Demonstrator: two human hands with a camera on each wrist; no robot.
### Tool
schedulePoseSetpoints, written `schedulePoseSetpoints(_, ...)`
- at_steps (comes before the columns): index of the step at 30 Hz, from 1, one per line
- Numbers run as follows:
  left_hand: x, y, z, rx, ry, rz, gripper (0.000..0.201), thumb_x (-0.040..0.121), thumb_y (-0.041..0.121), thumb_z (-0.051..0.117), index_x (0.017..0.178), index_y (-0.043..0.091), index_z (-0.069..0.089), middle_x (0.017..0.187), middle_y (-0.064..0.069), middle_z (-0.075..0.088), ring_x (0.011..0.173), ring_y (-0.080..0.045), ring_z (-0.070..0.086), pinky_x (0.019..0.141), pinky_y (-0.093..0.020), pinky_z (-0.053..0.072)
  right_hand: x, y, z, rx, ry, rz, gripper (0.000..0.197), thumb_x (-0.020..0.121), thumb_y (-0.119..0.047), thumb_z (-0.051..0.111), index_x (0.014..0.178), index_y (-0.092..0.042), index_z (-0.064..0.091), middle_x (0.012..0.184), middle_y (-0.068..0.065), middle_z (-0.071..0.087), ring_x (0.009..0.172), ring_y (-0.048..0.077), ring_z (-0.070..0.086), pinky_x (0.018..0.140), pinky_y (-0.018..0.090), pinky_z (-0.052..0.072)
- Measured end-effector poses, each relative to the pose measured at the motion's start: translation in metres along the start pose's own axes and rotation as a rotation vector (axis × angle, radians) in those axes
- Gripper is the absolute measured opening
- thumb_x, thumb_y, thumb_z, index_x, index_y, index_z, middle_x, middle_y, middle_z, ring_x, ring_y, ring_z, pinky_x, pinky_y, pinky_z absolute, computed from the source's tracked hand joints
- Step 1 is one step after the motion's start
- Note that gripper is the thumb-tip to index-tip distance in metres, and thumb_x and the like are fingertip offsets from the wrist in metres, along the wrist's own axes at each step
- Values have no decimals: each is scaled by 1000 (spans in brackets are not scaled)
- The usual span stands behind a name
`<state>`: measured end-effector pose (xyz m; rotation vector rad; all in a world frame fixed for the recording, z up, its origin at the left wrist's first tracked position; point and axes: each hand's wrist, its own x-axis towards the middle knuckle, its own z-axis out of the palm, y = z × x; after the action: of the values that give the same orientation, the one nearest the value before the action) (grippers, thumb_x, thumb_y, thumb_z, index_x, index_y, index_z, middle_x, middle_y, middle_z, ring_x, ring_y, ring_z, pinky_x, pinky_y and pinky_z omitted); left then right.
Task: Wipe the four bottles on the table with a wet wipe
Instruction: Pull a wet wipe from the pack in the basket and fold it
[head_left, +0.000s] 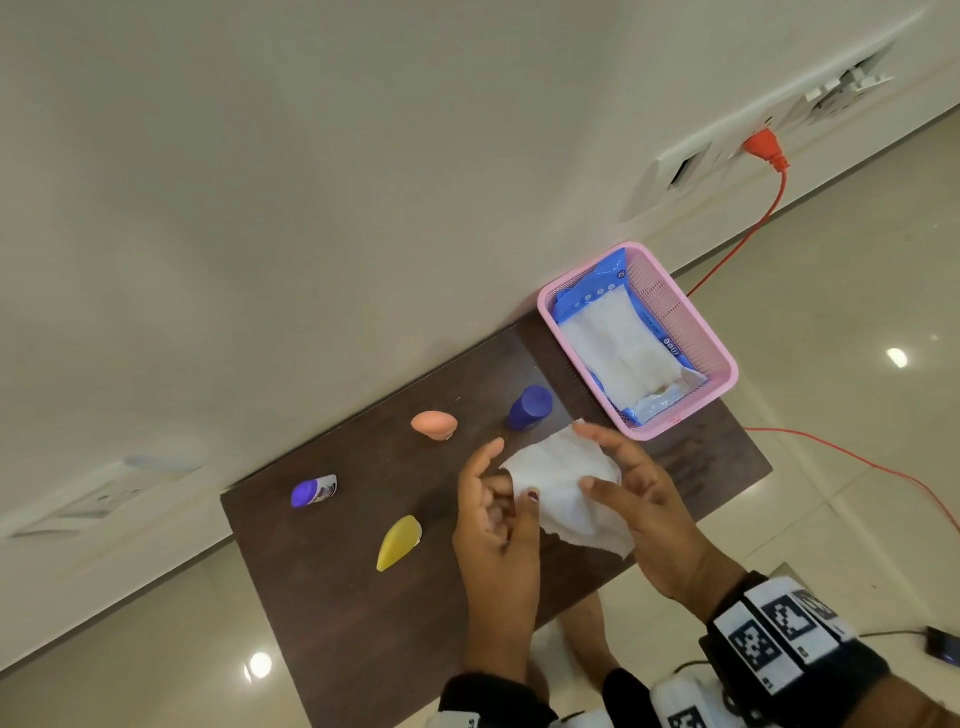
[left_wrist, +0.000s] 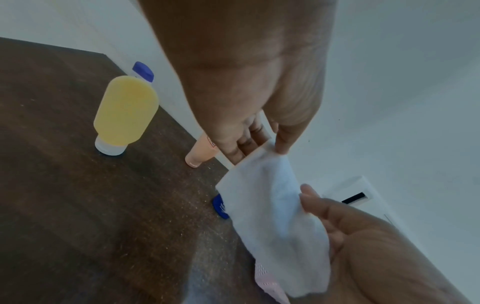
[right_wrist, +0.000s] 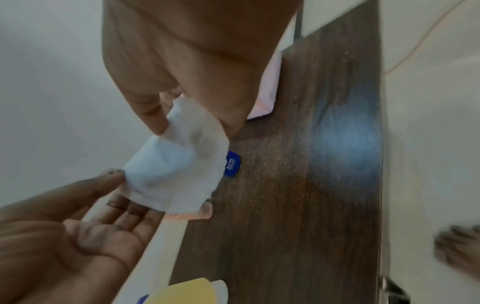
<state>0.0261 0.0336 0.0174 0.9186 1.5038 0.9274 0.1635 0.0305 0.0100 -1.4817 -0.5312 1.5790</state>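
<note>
Four small bottles stand on the dark wooden table (head_left: 363, 623): a peach one (head_left: 434, 423), a dark blue one (head_left: 529, 408), a white one with a purple cap (head_left: 313, 491) and a yellow one (head_left: 399, 541). Above the table's right part, both hands hold a white wet wipe (head_left: 561, 499) spread between them. My left hand (head_left: 511, 475) pinches its left edge, as the left wrist view shows (left_wrist: 259, 152). My right hand (head_left: 587, 457) pinches the far right edge (right_wrist: 194, 127). The wipe (right_wrist: 176, 170) hides most of the blue bottle (right_wrist: 232, 163) in the right wrist view.
A pink basket (head_left: 717, 364) at the table's far right corner holds an opened blue pack of wipes (head_left: 618, 343). The table's back edge meets a white wall. An orange cable (head_left: 748, 228) runs from a wall socket down across the tiled floor.
</note>
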Motion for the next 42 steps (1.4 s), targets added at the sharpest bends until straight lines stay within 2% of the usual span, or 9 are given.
schedulePoseSetpoints(4, 1, 0, -10, 4, 71, 28, 37, 87, 2, 61, 111, 31, 61, 117, -4, 65, 109, -19, 62, 93, -38, 53, 6, -1, -1, -153, -114, 17, 32, 84, -4, 61, 112, -21, 62, 118, -7, 60, 111, 19, 58, 84, 30, 55)
schedulePoseSetpoints(9, 6, 10, -23, 129, 75, 90, 40, 85, -5, 61, 101, 31, 62, 112, 1, 60, 104, -13, 62, 76, -6, 48, 13, -7, 3, -459, -197, -117, 51, 77, -3, 72, 113, -34, 57, 119, -17, 55, 111, 6, 55, 89, 18, 50)
schedulePoseSetpoints(14, 15, 20, -38, 406, 105, 259, 24, 83, 1, 66, 100, 17, 70, 97, 2, 61, 86, -10, 62, 74, -4, 46, 17, -22, 12, -720, -168, -309, 45, 78, -12, 73, 102, -45, 53, 106, -30, 52, 100, -8, 54, 85, 5, 44)
schedulePoseSetpoints(17, 17, 26, -46, 492, 140, 304, 14, 82, 8, 69, 91, 18, 71, 86, 11, 55, 81, 1, 58, 72, -5, 45, 20, -35, 16, -783, -165, -393, 33, 79, -15, 72, 97, -38, 57, 100, -23, 57, 93, -4, 58, 81, 7, 46)
schedulePoseSetpoints(21, 18, 37, -51, 382, 162, 248, 17, 85, 10, 65, 78, 24, 59, 87, 18, 52, 85, 17, 52, 68, -2, 43, 24, -47, 20, -675, -181, -406, 15, 81, -21, 69, 91, -28, 59, 99, -10, 56, 95, 7, 58, 80, 15, 52)
schedulePoseSetpoints(25, 15, 51, -50, 148, 136, 119, 23, 91, 17, 56, 72, 29, 59, 69, 20, 63, 70, 3, 59, 64, -23, 51, 24, -51, 25, -351, -224, -149, 18, 83, -18, 63, 101, -15, 60, 104, -2, 60, 101, 18, 59, 84, 28, 54)
schedulePoseSetpoints(27, 12, 58, -47, 21, 90, 51, 23, 93, 16, 53, 72, 22, 57, 63, 22, 63, 64, 2, 59, 58, -20, 51, 23, -52, 27, -177, -226, -48, 16, 81, -13, 64, 95, -14, 59, 99, 0, 65, 99, 20, 63, 84, 29, 55)
schedulePoseSetpoints(32, 12, 59, -39, -146, 16, 8, 22, 82, 3, 65, 102, 11, 60, 97, 3, 72, 87, -10, 70, 68, -22, 57, 23, -47, 35, -51, -227, -27, 35, 67, -23, 66, 101, -17, 59, 96, -1, 70, 91, 15, 67, 73, 27, 56)
schedulePoseSetpoints(42, 11, 50, -36, -91, 28, 33, 34, 79, -6, 68, 99, 21, 62, 111, 0, 67, 94, -9, 67, 77, -24, 56, 19, -47, 37, -24, -111, -76, 16, 79, -28, 58, 91, -20, 65, 82, -12, 69, 84, 10, 64, 72, 22, 56)
